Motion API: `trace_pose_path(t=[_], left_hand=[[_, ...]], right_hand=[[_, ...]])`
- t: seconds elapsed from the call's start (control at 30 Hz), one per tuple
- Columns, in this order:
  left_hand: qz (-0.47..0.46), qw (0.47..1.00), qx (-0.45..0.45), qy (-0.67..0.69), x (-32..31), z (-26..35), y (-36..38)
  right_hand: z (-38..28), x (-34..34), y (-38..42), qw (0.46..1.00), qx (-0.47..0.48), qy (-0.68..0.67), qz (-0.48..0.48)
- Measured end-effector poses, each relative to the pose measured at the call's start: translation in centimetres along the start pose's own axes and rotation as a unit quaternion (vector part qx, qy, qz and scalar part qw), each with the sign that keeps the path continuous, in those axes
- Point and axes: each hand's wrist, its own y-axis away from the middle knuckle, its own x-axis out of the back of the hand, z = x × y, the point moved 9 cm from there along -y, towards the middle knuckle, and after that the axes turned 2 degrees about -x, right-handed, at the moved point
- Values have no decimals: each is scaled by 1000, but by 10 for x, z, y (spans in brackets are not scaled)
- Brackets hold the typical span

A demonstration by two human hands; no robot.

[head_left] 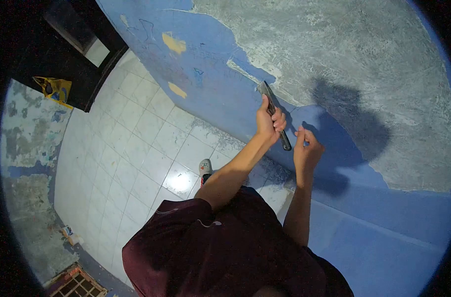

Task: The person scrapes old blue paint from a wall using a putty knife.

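My left hand (271, 120) is wrapped around the black handle of a knife (285, 140), thumb laid along it. Its thin blade points up the wall and meets the edge where blue paint (220, 89) gives way to bare grey plaster (324, 54). Beside it on the right, my right hand (308, 148) is held close to the wall, fingers curled and fingertips drawn together. Whatever may be between those fingertips is too small to make out. A pale raised strip (242, 72) runs along the paint edge, left of the blade.
White tiles (136, 133) cover the floor, with grey debris (218, 134) along the wall's base. A yellow bag (57, 90) hangs by the dark doorway. At left stand a patchy wall (32, 133), a small container (70, 235) and a grated opening (77, 284). My shoe (205, 167) is below.
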Motion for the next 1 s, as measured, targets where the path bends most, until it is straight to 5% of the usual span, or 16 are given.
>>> trace_pose_path(t=[0.3, 0.37, 0.4, 0.5, 0.53, 0.77, 1.0], left_hand=[[47, 996, 35, -72, 18, -16, 15], [30, 993, 27, -112, 17, -5, 13], [15, 989, 16, -150, 15, 2, 13], [1, 977, 10, -211, 15, 13, 13], [0, 977, 10, -212, 14, 17, 13], [17, 971, 1, -238, 18, 28, 8], [45, 960, -2, -277, 29, 35, 2]], right_hand=[[-14, -31, -3, 995, 49, -85, -16], [-17, -56, -8, 960, -101, -235, -117], [-18, -65, -13, 957, -99, -239, -129], [-38, -71, -30, 955, -142, -236, -109], [-48, -71, -39, 970, -78, -216, -82], [-51, -104, -57, 987, -50, -115, -96], [-33, -128, -48, 957, -124, -261, -40]])
